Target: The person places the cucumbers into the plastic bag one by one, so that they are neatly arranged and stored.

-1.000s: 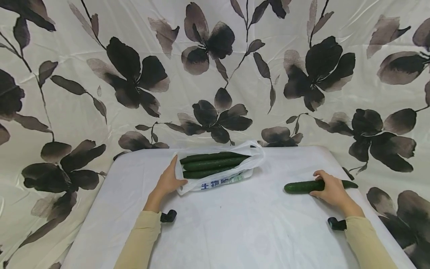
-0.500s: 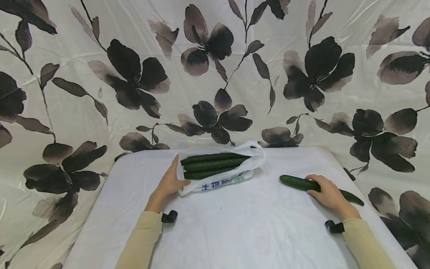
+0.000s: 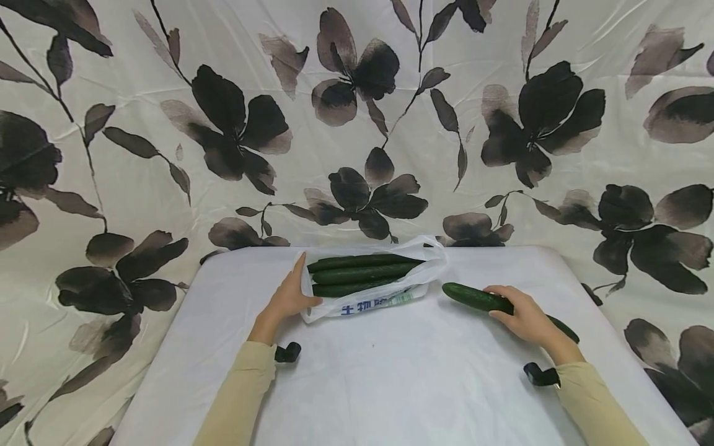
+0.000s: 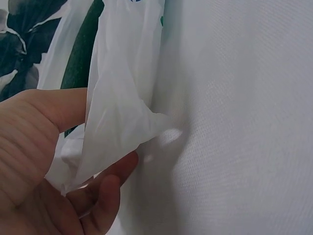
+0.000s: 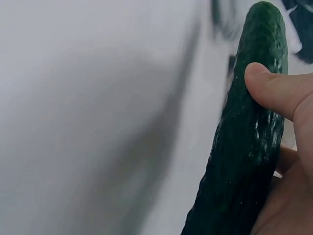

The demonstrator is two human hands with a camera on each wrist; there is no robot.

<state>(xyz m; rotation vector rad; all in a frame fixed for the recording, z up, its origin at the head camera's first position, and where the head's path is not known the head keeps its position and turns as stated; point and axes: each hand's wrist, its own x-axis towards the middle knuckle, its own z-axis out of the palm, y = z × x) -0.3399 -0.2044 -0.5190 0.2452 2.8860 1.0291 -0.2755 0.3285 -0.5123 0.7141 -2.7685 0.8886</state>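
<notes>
A white plastic bag [image 3: 329, 308] with blue print lies on its side at the back of the table. Inside it, through the open mouth, three dark green cucumbers [image 3: 365, 274] show side by side. My left hand [image 3: 287, 302] holds the bag's mouth at its left end. In the left wrist view the thumb goes inside the bag [image 4: 120, 93] and the fingers lie beneath its edge. To the right of the bag, my right hand [image 3: 525, 317] grips another cucumber [image 3: 468, 295] around its middle, tilted with its far end toward the bag. The right wrist view has the thumb across this cucumber [image 5: 239, 156].
A white cloth covers the table [image 3: 390, 378]. Behind it hangs a pale curtain [image 3: 312, 142] printed with dark flowers. Black wrist cameras protrude from both sleeves, over the tabletop.
My right hand has moved left with the cucumber, lifting and turning it so its far end points at the bag. The left hand keeps its hold on the bag. The head view has shifted slightly.
</notes>
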